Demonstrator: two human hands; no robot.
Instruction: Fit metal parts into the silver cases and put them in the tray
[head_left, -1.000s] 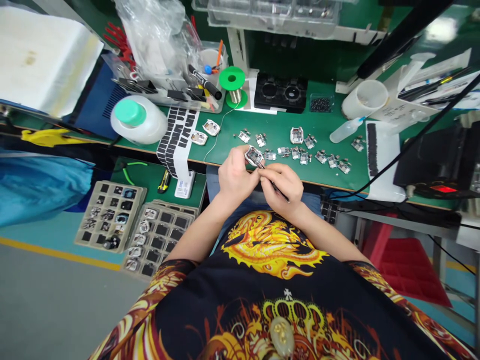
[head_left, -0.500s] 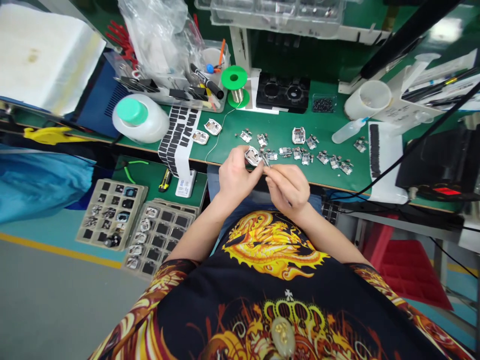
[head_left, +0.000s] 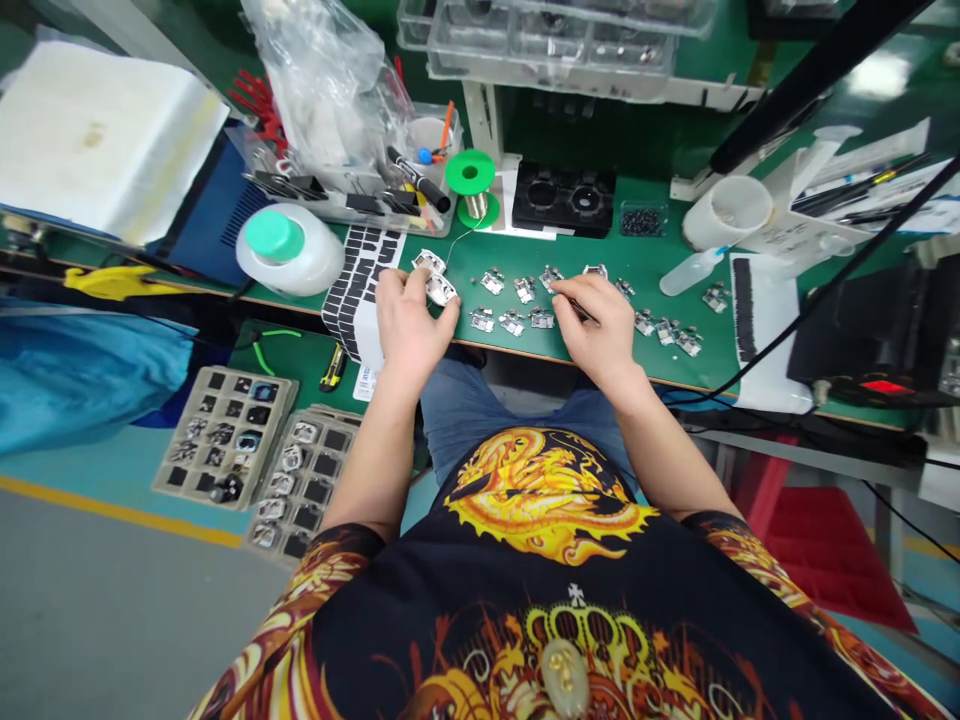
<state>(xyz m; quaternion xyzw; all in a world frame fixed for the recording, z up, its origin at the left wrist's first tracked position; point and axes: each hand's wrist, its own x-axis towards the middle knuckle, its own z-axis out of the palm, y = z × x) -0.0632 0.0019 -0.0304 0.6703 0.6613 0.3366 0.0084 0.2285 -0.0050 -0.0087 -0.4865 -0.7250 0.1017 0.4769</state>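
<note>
My left hand (head_left: 411, 322) is closed around a small white housing (head_left: 441, 291) at the left of the green bench, pinching it between thumb and fingers. A second white housing (head_left: 428, 261) lies touching or very near it, just behind. My right hand (head_left: 600, 325) grips a thin dark tool, apparently tweezers (head_left: 582, 311), mostly hidden in the palm. Its fingertips are by a small metal module (head_left: 551, 278) on the bench. More such modules (head_left: 541, 318) lie between my hands. Behind my right hand a white housing (head_left: 595, 270) is partly hidden.
A solder wire spool (head_left: 471, 175), a white bottle with green cap (head_left: 289, 250) and a black fixture (head_left: 564, 200) stand behind. To the right are a squeeze bottle (head_left: 691, 272) and a cable (head_left: 817, 335). Compartment trays (head_left: 289, 400) sit low on the left.
My hands have moved apart from the middle. The left carried the white housing left, beside another housing; the right moved right and forward over the modules.
</note>
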